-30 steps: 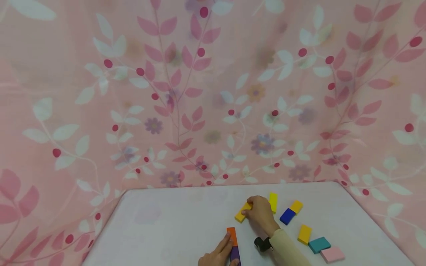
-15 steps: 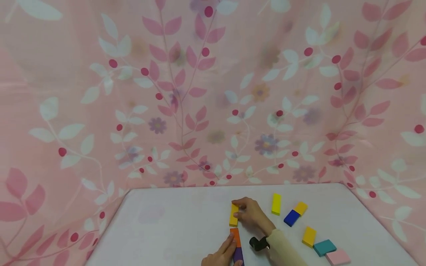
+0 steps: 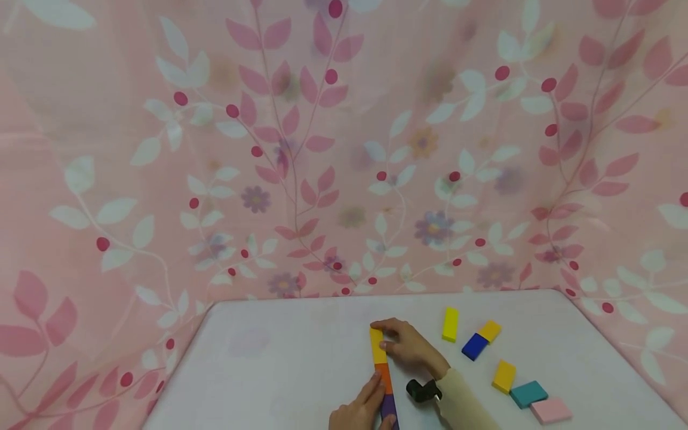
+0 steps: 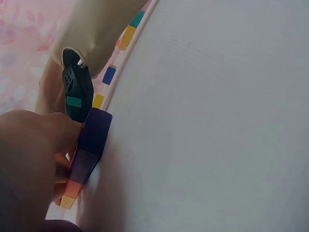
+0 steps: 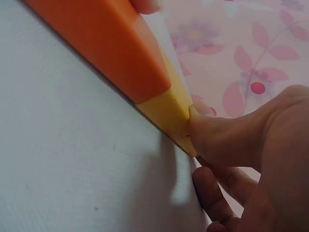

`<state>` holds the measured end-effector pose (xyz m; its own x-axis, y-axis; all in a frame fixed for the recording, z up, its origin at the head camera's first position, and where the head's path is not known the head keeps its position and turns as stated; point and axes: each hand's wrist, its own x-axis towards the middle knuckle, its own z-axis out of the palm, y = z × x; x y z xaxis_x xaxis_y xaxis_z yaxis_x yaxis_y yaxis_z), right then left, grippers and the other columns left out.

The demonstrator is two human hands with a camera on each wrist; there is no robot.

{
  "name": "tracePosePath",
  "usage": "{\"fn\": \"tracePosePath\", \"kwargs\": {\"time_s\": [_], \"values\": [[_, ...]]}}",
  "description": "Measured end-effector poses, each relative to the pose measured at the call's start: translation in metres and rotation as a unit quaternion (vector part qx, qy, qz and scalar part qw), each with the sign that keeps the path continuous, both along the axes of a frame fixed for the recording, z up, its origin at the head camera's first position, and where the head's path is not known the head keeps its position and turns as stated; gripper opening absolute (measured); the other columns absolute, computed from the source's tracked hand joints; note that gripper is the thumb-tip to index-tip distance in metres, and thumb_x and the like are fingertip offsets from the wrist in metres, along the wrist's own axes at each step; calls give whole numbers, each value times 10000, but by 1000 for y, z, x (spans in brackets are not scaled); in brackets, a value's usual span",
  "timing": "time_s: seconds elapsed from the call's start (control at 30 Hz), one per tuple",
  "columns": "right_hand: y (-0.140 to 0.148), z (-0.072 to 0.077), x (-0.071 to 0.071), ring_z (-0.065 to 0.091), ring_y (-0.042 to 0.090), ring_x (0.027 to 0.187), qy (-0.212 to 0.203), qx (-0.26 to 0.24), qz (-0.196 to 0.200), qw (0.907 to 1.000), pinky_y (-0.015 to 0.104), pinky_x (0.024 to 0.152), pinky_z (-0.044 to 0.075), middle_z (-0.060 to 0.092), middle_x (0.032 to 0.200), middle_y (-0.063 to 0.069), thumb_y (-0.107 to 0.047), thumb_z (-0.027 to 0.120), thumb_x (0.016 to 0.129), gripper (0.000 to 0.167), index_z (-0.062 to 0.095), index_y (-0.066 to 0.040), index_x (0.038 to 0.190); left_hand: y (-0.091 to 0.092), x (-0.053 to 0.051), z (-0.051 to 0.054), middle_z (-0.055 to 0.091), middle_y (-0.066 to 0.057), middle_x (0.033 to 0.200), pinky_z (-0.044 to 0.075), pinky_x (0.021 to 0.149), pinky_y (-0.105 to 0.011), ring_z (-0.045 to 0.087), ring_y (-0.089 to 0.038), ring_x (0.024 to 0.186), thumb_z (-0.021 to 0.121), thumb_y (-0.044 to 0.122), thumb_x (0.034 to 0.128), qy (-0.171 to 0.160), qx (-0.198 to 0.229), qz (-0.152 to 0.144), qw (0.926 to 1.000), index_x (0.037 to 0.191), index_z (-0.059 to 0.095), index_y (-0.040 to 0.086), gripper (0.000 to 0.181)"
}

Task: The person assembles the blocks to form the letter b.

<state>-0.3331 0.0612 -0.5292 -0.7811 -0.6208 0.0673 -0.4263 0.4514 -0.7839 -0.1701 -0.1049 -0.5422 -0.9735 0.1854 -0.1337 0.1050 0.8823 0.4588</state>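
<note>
An amber-yellow block [image 3: 378, 347], an orange block [image 3: 384, 379] and a purple block [image 3: 389, 407] lie end to end in one line on the white table. My right hand [image 3: 412, 347] pinches the amber-yellow block at its far end, thumb on its right side. With its fingers along the left side and its thumb at the near end, my left hand [image 3: 357, 411] holds the orange and purple blocks. In the right wrist view the orange block [image 5: 101, 43] meets the amber-yellow block [image 5: 166, 113]. The purple block [image 4: 95, 133] is nearest in the left wrist view.
On the right of the table [image 3: 269, 358] lie a bright yellow block [image 3: 450, 324], a blue block [image 3: 475, 346] touching a small amber block [image 3: 490, 331], another amber block [image 3: 504, 376], a teal block [image 3: 529, 394] and a pink block [image 3: 551, 410]. A floral curtain [image 3: 344, 149] hangs behind.
My right hand has moved the amber-yellow block left, turned it in line, and brought it against the orange block's far end. My left hand has stayed on the orange and purple blocks.
</note>
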Motion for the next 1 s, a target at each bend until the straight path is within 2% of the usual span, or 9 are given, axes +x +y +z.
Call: {"fn": "tracePosePath", "kwargs": {"time_s": [0.13,0.2,0.27,0.4,0.53,0.63,0.77,0.87,1.0], "values": [[0,0,1,516,442,1415,-300,-65,-15,9995,716,1204,325,622,1495,125,-146,684,1020,427,648,-129,1445,0,-4,2,435,144,1677,587,622,-360,521,-116,589,595,688,982,-222,114,94,9996,1529,593,247,703],[1,0,1,514,431,1421,-419,-39,-26,9991,717,1208,319,620,1500,110,-163,694,1020,424,652,-152,1441,1,-5,2,456,129,1668,615,671,-399,596,-126,653,616,681,974,-343,180,142,9992,1514,610,242,696],[1,-2,2,521,423,1415,-512,-42,-19,9987,720,1203,324,620,1500,101,-165,707,1015,424,657,-162,1436,0,-6,3,495,105,1644,628,706,-428,687,-151,766,630,674,971,-311,182,144,9992,1487,639,235,678],[1,-3,0,535,408,1404,-552,-92,57,9984,706,1204,339,618,1505,94,-174,709,1018,430,649,-155,1443,-1,-7,7,626,27,1534,631,682,-409,774,-229,963,702,642,941,381,143,114,9991,1364,741,213,603],[0,-2,-2,541,403,1396,-474,-94,132,9987,697,1202,351,618,1502,98,-177,700,1023,434,639,-138,1451,-3,-10,10,695,-38,1446,605,603,-342,788,-258,955,783,621,886,1013,189,81,9946,1231,814,208,540],[0,-1,-3,541,409,1392,-446,-88,96,9989,706,1198,346,620,1496,102,-170,698,1023,432,641,-135,1449,-6,-15,12,695,-56,1444,604,601,-334,791,-273,938,822,625,845,1143,305,44,9930,1168,840,214,523],[-1,-2,-3,530,408,1396,-547,-105,29,9984,720,1198,331,618,1497,92,-185,707,1019,424,652,-168,1440,-10,-22,12,697,-70,1438,632,663,-378,791,-302,965,867,624,789,1113,517,-19,9924,1105,859,219,514],[0,-2,-2,527,397,1406,-635,-61,23,9980,718,1199,332,616,1504,74,-204,711,1020,423,655,-200,1439,-12,-24,11,707,-80,1419,634,678,-377,793,-301,959,885,612,773,1074,593,-130,9924,1092,862,229,499],[3,0,-4,531,395,1417,-559,-57,-5,9984,706,1200,344,615,1509,67,-204,706,1023,429,647,-199,1449,-13,-25,12,715,-81,1402,637,685,-379,797,-301,979,882,619,772,1308,645,-245,9890,1085,864,231,499]]}}
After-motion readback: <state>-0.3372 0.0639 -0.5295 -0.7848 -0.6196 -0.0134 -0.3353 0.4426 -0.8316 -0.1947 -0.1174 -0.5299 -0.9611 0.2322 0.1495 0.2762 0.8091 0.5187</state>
